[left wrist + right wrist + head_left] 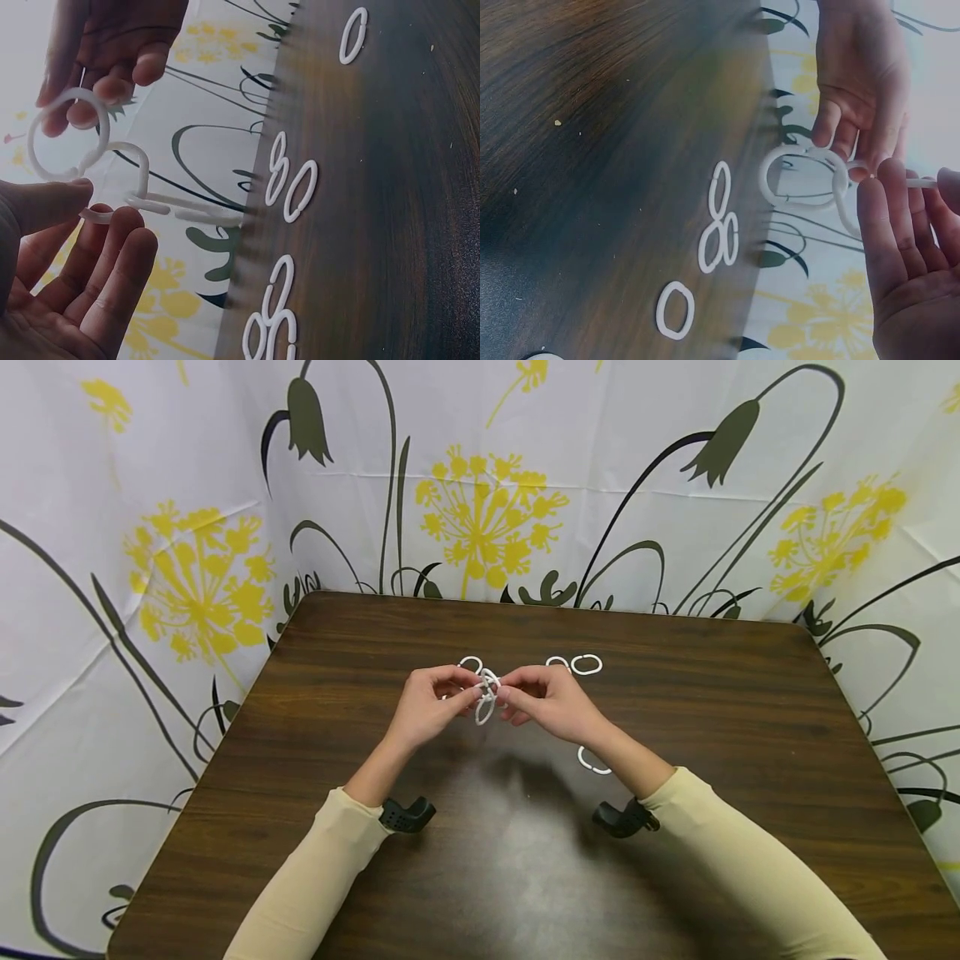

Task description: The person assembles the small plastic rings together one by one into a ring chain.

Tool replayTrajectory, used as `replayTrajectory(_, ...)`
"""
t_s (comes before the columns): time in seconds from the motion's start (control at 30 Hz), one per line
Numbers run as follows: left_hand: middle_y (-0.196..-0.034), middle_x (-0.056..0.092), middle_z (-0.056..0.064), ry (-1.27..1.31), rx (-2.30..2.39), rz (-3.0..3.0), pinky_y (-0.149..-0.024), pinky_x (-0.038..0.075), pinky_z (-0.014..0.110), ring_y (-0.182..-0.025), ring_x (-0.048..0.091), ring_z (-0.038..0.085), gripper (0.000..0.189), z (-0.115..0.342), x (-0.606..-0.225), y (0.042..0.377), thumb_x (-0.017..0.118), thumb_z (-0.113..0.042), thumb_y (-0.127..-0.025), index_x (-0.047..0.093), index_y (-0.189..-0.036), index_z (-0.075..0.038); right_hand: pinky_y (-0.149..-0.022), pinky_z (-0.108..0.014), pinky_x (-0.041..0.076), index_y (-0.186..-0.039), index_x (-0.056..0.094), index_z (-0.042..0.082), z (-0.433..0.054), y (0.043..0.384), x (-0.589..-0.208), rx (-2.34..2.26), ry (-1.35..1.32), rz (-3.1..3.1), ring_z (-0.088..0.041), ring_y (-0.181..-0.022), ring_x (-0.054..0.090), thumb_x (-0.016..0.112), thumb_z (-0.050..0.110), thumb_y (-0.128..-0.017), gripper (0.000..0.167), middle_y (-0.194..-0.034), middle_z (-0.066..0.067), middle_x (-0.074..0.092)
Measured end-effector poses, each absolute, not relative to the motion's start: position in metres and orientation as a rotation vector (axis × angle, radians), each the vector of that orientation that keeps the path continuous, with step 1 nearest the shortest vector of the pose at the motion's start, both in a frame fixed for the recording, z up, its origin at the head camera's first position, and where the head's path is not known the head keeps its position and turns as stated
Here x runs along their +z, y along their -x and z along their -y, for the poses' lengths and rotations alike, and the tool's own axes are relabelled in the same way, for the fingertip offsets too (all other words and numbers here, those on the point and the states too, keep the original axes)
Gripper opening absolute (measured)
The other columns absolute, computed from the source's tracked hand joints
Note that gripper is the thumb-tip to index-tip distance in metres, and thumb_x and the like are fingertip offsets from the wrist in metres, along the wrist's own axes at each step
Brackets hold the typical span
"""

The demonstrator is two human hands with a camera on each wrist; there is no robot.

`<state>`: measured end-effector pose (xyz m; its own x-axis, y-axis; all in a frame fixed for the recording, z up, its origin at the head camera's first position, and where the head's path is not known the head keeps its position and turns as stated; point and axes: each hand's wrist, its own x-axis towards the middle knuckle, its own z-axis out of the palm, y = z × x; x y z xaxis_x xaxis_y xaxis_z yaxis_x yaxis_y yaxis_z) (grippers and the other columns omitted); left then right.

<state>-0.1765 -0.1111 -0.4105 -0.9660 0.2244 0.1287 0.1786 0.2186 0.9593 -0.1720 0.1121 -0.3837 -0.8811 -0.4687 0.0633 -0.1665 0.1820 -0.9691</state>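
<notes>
Above the table, both hands work on a small cluster of joined white plastic chain links (pixel 145 169). My left hand (pixel 429 706) pinches one link between thumb and fingertips. From the other side, my right hand (pixel 553 702) holds a rounder link (pixel 31 142) at its edge with thumb and fingers. Some links hang below the fingertips, and one hanging link (pixel 765 180) shows in the right wrist view. Fingers partly hide where the links join.
On the dark wooden table (pixel 315 693), loose oval links lie beyond the hands, one (pixel 587 672) at the back right. Another link (pixel 582 760) lies under the right forearm. Several overlapping links (pixel 292 330) lie near the left hand. A flowered curtain (pixel 480 410) stands behind the table.
</notes>
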Motion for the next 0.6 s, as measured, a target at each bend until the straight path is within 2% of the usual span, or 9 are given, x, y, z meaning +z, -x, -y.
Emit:
replayTrajectory(0.1,-0.101,0.076,0.028,-0.411,1.902,-2.424,-0.065,0.060,0.019,-0.072,0.068,0.004,0.017,0.1105,-0.4110,0.1767,0.075,0.003,-0.097,0.074,-0.110,0.013,-0.073,-0.041,0.069,-0.116,0.072,-0.016,-0.1107,0.1724,-0.3848,-1.765,0.621,-2.238,-0.013,-0.077,0.076,0.068,0.002,-0.104,0.022,-0.102,-0.031,0.077)
replayTrajectory(0.23,-0.100,0.076,0.028,-0.417,1.905,-2.426,-0.065,0.060,0.018,-0.071,0.068,0.003,0.017,0.1104,-0.4116,0.1769,0.075,0.003,-0.097,0.074,-0.110,0.014,-0.070,-0.034,0.068,-0.113,0.073,-0.014,-0.1101,0.1734,-0.3868,-1.757,0.631,-2.283,-0.013,-0.076,0.076,0.069,0.001,-0.103,0.019,-0.099,-0.026,0.078)
replayTrajectory(0.43,-0.098,0.077,0.028,-0.426,1.913,-2.426,-0.066,0.061,0.018,-0.072,0.069,0.001,0.017,0.1097,-0.4130,0.1774,0.076,0.003,-0.096,0.075,-0.110,0.013,-0.070,-0.034,0.068,-0.111,0.074,-0.013,-0.1098,0.1759,-0.3875,-1.731,0.634,-2.315,-0.018,-0.079,0.078,0.069,0.002,-0.103,0.017,-0.100,-0.024,0.079)
replayTrajectory(0.6,-0.096,0.077,0.027,-0.434,1.900,-2.457,-0.064,0.059,0.018,-0.069,0.068,0.002,0.018,0.1093,-0.4137,0.1781,0.077,0.002,-0.095,0.075,-0.109,0.013,-0.072,-0.035,0.068,-0.114,0.074,-0.013,-0.1102,0.1785,-0.3854,-1.720,0.574,-2.309,-0.017,-0.079,0.077,0.069,0.004,-0.104,0.020,-0.100,-0.027,0.078)
